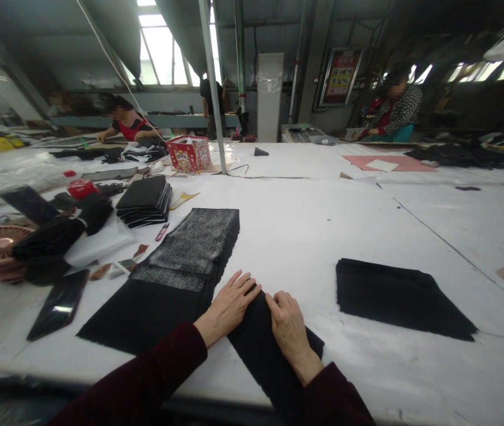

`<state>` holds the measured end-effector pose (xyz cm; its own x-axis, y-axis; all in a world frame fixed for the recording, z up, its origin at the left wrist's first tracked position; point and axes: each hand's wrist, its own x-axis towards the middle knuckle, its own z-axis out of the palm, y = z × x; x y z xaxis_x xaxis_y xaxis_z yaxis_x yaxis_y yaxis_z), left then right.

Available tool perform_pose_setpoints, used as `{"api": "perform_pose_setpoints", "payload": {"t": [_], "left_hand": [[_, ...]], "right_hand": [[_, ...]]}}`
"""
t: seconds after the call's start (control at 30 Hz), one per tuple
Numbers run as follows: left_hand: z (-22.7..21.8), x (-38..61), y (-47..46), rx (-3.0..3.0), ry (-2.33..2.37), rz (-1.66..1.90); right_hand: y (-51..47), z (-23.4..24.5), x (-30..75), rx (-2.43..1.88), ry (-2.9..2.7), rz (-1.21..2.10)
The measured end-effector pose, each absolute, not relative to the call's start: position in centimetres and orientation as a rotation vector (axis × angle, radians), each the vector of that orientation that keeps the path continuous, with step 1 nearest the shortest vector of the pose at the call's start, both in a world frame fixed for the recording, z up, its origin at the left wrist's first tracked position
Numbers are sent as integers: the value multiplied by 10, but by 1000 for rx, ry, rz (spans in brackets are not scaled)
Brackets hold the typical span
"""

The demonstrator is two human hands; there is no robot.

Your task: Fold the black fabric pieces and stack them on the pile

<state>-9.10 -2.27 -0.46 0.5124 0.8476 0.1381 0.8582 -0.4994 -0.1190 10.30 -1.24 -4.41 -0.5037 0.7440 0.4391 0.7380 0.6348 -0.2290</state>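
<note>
L hand (229,302): fingers extended, tips on far end of black cloth (256,349), no clench, not gripping. R hand (288,324): fingers bent, index along cloth's far edge; can't tell if pinching, thumb side hidden.

Cloth lies flat just R of the two-tone fabric stack (145,307) (landmark). Long axis diagonal: far end points away & slightly L, alongside stack's R edge; near end runs to the R & toward wearer, partly under R sleeve (336,396). Slants opposite way to stack. Dark corner shows R of R wrist; fold vs. 2nd layer unclear.

Tip, prob.: press w/ L fingertips, smooth w/ R along long axis, keep edges square, avoid dragging stack.

Further out: 2nd black cloth pile (398,296) well R of stack; phone (60,305) L of it; snips (161,232) just beyond its L edge.
</note>
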Motion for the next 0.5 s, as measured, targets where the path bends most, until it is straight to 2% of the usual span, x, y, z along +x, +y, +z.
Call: {"api": "perform_pose_setpoints", "payload": {"t": [0.5], "left_hand": [[-2, -80, -25, -2664, -1395, -43]], "right_hand": [[-27, -42, 127, -1151, -2367, -12]]}}
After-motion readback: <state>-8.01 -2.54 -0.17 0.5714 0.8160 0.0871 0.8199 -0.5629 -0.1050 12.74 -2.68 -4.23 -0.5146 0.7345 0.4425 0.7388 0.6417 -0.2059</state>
